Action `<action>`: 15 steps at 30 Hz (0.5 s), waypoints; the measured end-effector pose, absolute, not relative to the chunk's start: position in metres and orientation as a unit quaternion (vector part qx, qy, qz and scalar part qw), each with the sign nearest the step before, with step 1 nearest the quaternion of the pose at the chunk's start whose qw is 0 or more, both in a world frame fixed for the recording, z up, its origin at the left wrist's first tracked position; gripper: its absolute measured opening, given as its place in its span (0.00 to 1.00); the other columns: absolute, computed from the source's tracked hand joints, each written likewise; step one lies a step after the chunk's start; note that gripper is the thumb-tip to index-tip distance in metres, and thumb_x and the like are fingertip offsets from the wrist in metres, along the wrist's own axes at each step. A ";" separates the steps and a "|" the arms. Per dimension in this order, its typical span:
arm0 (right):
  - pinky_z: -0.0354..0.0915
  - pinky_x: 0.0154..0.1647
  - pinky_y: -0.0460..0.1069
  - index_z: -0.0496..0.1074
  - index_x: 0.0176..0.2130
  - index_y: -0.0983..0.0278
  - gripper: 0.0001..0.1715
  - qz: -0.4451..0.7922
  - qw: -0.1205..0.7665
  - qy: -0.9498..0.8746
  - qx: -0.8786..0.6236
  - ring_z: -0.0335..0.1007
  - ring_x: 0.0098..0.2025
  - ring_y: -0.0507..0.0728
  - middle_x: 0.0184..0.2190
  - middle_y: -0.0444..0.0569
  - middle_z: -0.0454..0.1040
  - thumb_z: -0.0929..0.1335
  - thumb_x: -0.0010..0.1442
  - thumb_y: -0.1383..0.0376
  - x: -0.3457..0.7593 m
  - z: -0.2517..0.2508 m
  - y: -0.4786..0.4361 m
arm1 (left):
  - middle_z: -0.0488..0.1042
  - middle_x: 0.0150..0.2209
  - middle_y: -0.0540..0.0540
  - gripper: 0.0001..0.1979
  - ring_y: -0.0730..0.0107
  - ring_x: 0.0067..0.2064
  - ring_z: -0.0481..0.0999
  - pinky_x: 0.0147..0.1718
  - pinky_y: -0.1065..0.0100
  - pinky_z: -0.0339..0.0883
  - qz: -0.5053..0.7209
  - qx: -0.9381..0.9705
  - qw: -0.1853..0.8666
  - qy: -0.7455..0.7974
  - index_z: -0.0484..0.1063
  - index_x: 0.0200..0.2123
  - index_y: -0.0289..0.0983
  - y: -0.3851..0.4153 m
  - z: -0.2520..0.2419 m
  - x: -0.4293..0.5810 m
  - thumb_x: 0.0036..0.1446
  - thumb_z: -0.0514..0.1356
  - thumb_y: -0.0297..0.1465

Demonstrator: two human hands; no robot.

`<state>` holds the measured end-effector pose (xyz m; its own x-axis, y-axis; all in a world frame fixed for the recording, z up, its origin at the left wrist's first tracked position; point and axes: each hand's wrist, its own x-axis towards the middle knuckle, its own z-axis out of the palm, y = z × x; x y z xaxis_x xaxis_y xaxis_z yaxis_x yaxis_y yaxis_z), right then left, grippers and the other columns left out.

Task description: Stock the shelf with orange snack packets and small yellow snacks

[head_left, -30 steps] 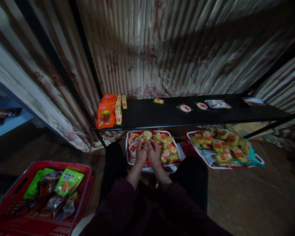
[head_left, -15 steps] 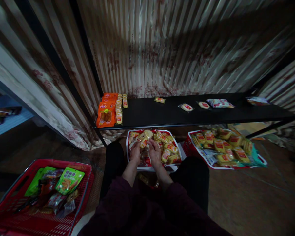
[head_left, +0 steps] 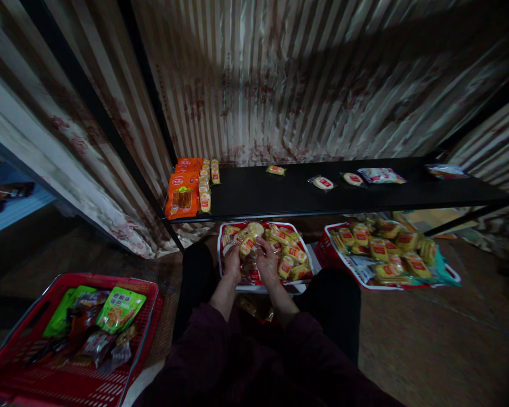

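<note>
Over a red basket with a white rim (head_left: pixel 219 243), between my knees, my left hand (head_left: pixel 232 264) and my right hand (head_left: pixel 267 263) hold a wrapped biscuit packet (head_left: pixel 247 245) from both sides. It is yellowish, in clear film with a red label. The fingers of both hands are closed on its edges. Just behind it lies a round pale biscuit packet (head_left: pixel 255 229). Many similar wrapped biscuits (head_left: pixel 296 253) fill the basket around my hands. My palms hide part of the basket's contents.
Ahead stretches a black shelf (head_left: pixel 246 195) bearing orange snack bags (head_left: pixel 182 195), rows of biscuit packets (head_left: pixel 205 192) and several scattered packets. A second biscuit-filled basket (head_left: pixel 322 249) stands at right. At lower left, a red basket (head_left: pixel 148 305) holds green pouches (head_left: pixel 121 310).
The biscuit packet between my hands has turned its red label more toward me and sits slightly more upright. My hands have barely shifted.
</note>
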<state>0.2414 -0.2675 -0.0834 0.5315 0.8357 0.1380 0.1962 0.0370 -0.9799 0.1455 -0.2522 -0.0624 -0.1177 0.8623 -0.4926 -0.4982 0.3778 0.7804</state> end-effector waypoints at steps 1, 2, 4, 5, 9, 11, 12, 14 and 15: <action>0.64 0.53 0.58 0.73 0.46 0.62 0.22 0.263 0.588 -0.407 -0.648 0.70 0.48 0.60 0.44 0.52 0.76 0.63 0.52 0.59 0.242 -0.082 -0.268 | 0.77 0.30 0.44 0.17 0.67 0.31 0.77 0.31 0.68 0.69 0.527 0.181 0.642 0.527 0.75 0.34 0.34 -0.252 -0.062 0.144 0.42 0.65 0.39; 0.64 0.53 0.58 0.73 0.46 0.62 0.23 0.260 0.578 -0.411 -0.655 0.70 0.48 0.61 0.45 0.52 0.76 0.63 0.52 0.58 0.243 -0.081 -0.269 | 0.77 0.29 0.45 0.17 0.68 0.31 0.76 0.31 0.68 0.69 0.522 0.185 0.645 0.526 0.76 0.33 0.34 -0.251 -0.060 0.142 0.42 0.65 0.39; 0.63 0.53 0.58 0.73 0.46 0.62 0.23 0.257 0.557 -0.420 -0.669 0.69 0.49 0.61 0.48 0.52 0.74 0.63 0.52 0.57 0.243 -0.079 -0.270 | 0.76 0.27 0.46 0.16 0.71 0.27 0.74 0.27 0.70 0.66 0.507 0.194 0.650 0.532 0.76 0.32 0.33 -0.249 -0.056 0.139 0.41 0.65 0.38; 0.64 0.52 0.58 0.73 0.45 0.61 0.23 0.258 0.547 -0.422 -0.676 0.69 0.49 0.60 0.49 0.52 0.74 0.64 0.51 0.56 0.244 -0.078 -0.271 | 0.75 0.25 0.47 0.15 0.72 0.24 0.72 0.24 0.71 0.64 0.496 0.202 0.649 0.541 0.76 0.31 0.33 -0.248 -0.054 0.137 0.41 0.65 0.38; 0.66 0.47 0.56 0.74 0.45 0.59 0.24 0.275 0.523 -0.411 -0.694 0.72 0.42 0.60 0.42 0.49 0.77 0.66 0.50 0.52 0.246 -0.077 -0.274 | 0.71 0.18 0.50 0.13 0.77 0.17 0.65 0.16 0.74 0.54 0.445 0.234 0.636 0.585 0.75 0.27 0.33 -0.240 -0.041 0.131 0.42 0.65 0.38; 0.67 0.44 0.56 0.74 0.46 0.58 0.25 0.284 0.522 -0.406 -0.695 0.72 0.37 0.59 0.37 0.47 0.78 0.66 0.51 0.51 0.248 -0.076 -0.274 | 0.70 0.18 0.51 0.13 0.78 0.16 0.64 0.15 0.74 0.53 0.433 0.243 0.634 0.593 0.74 0.27 0.33 -0.235 -0.036 0.130 0.42 0.65 0.38; 0.67 0.42 0.55 0.74 0.46 0.58 0.25 0.286 0.523 -0.404 -0.694 0.73 0.36 0.59 0.35 0.47 0.79 0.66 0.51 0.50 0.249 -0.075 -0.275 | 0.70 0.18 0.51 0.13 0.79 0.16 0.63 0.15 0.75 0.53 0.430 0.243 0.634 0.595 0.74 0.27 0.34 -0.234 -0.034 0.130 0.42 0.66 0.38; 0.67 0.40 0.54 0.74 0.46 0.58 0.26 0.292 0.525 -0.403 -0.690 0.72 0.33 0.59 0.33 0.46 0.78 0.66 0.51 0.50 0.251 -0.074 -0.276 | 0.70 0.18 0.52 0.14 0.79 0.16 0.63 0.15 0.75 0.53 0.427 0.248 0.637 0.592 0.74 0.27 0.34 -0.230 -0.031 0.131 0.42 0.66 0.40; 0.67 0.38 0.54 0.74 0.46 0.59 0.26 0.297 0.524 -0.404 -0.688 0.72 0.32 0.58 0.33 0.46 0.78 0.66 0.51 0.50 0.251 -0.073 -0.276 | 0.70 0.19 0.52 0.15 0.80 0.16 0.63 0.15 0.75 0.54 0.429 0.252 0.639 0.587 0.74 0.28 0.35 -0.229 -0.031 0.132 0.42 0.66 0.41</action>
<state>0.2515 -0.2764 -0.0731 0.4970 0.8676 0.0157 0.2456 -0.1234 -0.9615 0.1317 -0.2294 -0.0308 -0.0558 0.8439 -0.5335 -0.2515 0.5052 0.8255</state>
